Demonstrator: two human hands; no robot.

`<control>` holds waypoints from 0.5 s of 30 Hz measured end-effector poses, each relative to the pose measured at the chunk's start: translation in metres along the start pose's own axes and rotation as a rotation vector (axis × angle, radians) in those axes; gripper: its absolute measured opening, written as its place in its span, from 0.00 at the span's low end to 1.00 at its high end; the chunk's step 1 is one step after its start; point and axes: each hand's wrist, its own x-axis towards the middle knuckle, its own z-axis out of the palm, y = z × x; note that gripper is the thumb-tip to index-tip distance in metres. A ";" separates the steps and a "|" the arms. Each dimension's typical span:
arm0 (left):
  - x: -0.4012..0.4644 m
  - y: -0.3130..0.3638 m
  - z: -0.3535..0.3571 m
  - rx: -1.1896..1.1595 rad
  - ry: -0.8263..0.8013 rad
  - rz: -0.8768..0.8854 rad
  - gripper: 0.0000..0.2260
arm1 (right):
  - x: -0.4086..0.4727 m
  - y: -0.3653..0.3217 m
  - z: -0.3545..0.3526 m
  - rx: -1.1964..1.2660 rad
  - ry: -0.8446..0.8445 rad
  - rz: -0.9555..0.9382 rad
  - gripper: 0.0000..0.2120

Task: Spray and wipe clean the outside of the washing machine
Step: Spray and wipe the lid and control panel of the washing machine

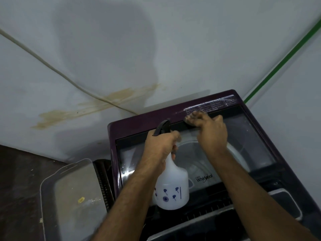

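Broadly, a stained white wall [121,58] fills the upper half of the view, with a pale cord [52,68] and a green line [281,61] slanting down toward the washing machine [139,122], a dark purple top-loader whose glass lid [251,140] shows the drum beneath and a brand name near the front edge. A grey plastic lid [73,188] lies to the left of the machine on the dark floor [17,180].

Both forearms reach forward over the lid. The left hand [161,145] is curled round the neck of a white spray bottle [172,186], its grip closed firmly just below the black trigger head [162,127]; the bottle body hangs toward the viewer, and the nozzle points to the back panel. The right hand [212,131] stretches further, fingers bent down onto a small cloth [192,117] that is blurred; its grip presses the cloth against the rear rim of the machine, just below the white printed label [212,103]. The cloth lies beyond the fingertips, partly under them.
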 end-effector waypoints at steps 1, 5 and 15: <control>0.000 -0.001 0.000 -0.007 0.004 0.001 0.02 | 0.012 -0.003 0.001 0.008 0.016 0.043 0.30; 0.000 -0.006 0.003 -0.019 0.026 -0.002 0.04 | 0.021 -0.043 0.006 0.170 -0.044 0.050 0.23; -0.008 -0.003 0.009 -0.034 0.014 0.004 0.05 | 0.034 -0.038 0.005 0.135 -0.092 -0.038 0.19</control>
